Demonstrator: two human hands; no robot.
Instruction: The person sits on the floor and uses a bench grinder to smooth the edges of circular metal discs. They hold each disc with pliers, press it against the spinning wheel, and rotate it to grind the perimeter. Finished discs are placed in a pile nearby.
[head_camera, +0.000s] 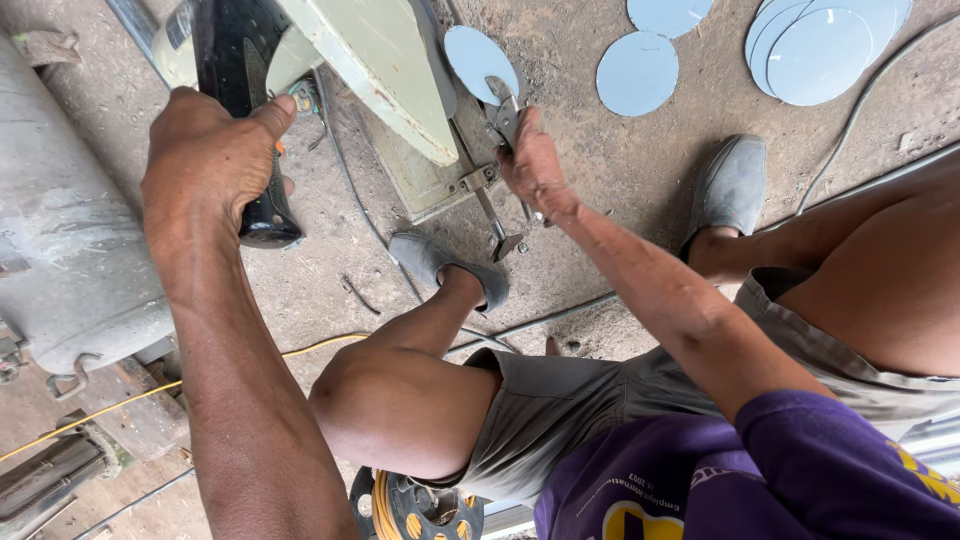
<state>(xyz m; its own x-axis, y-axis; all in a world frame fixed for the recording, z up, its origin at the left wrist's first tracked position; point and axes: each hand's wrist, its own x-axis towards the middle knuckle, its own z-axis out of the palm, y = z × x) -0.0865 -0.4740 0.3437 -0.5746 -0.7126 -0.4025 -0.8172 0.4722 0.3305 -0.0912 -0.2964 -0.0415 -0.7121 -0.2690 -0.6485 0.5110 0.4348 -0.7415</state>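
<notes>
We take the pale green machine on the floor as our landmark. Our left hand is clenched around the machine's black handle, on its left side. Our right hand grasps a pair of pliers, whose long axis runs up from the grip toward the machine's right edge. The pliers pinch a blue metal disc there, so the right hand is the nearer one to it.

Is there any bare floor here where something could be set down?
Bare floor lies between the grey tank and the left shoe. It is crowded around the machine, both hands, and the discs at top right.
</notes>
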